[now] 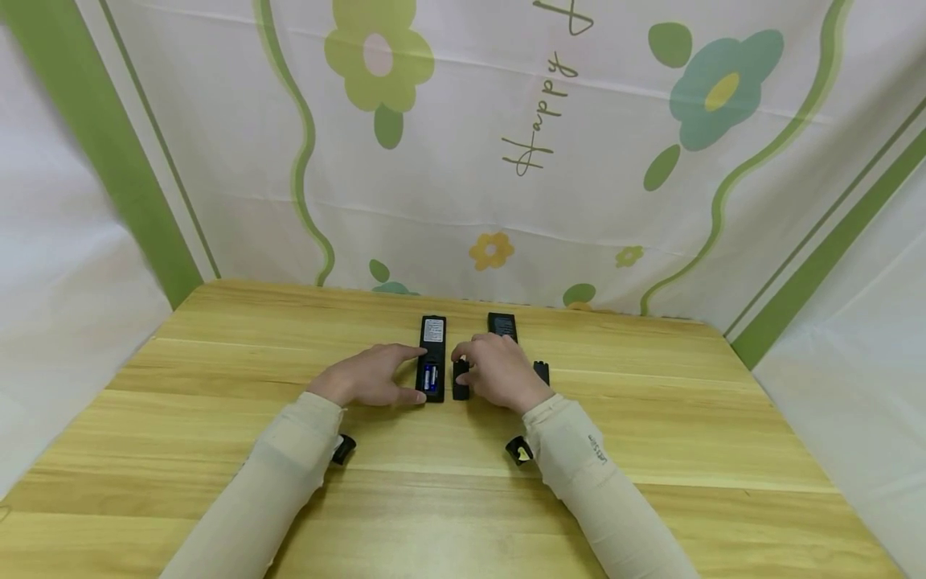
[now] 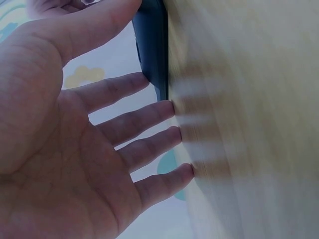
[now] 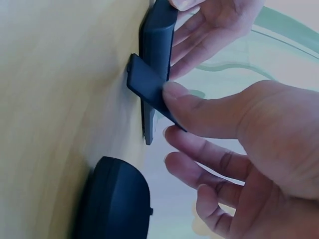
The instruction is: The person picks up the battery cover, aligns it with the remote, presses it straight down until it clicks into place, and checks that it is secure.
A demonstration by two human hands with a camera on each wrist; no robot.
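Note:
A black remote control lies back side up, its battery compartment uncovered with blue batteries inside. My left hand touches the left side of this remote with thumb and index fingertip. In the left wrist view, the fingers are straight and spread, tips at the tabletop. Just right of the remote, my right hand pinches a black battery cover between thumb and fingers. The right wrist view shows this cover tilted, with the thumb on its face and the remote behind it.
A second black remote lies beyond my right hand, partly hidden by it. Another black cover is on the wooden table, right of that hand. A patterned cloth hangs along the table's far edge.

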